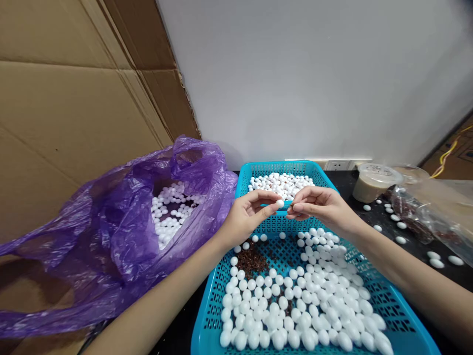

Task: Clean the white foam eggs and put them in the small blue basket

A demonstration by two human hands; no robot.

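Note:
Between the thumb and index finger of my left hand (pixel 251 213) is a small white ball (pixel 280 203). Close to its right, my right hand (pixel 318 207) has its fingertips pinched together, with a tiny brownish bit at the tips that I cannot make out. Both hands are above the far edge of the near blue plastic basket (pixel 207 315). Many loose white balls (pixel 306 320) cover much of that basket's floor. A heap of brown crumbly flakes (pixel 252 260) lies in its far left part.
Behind stands a second blue basket (pixel 242 177) with more white balls. To the left, an open purple plastic bag (pixel 121 227) holds white balls. On the right are a lidded tub (pixel 373 182), a clear bag (pixel 449 214) and loose balls on the black tabletop (pixel 388 251).

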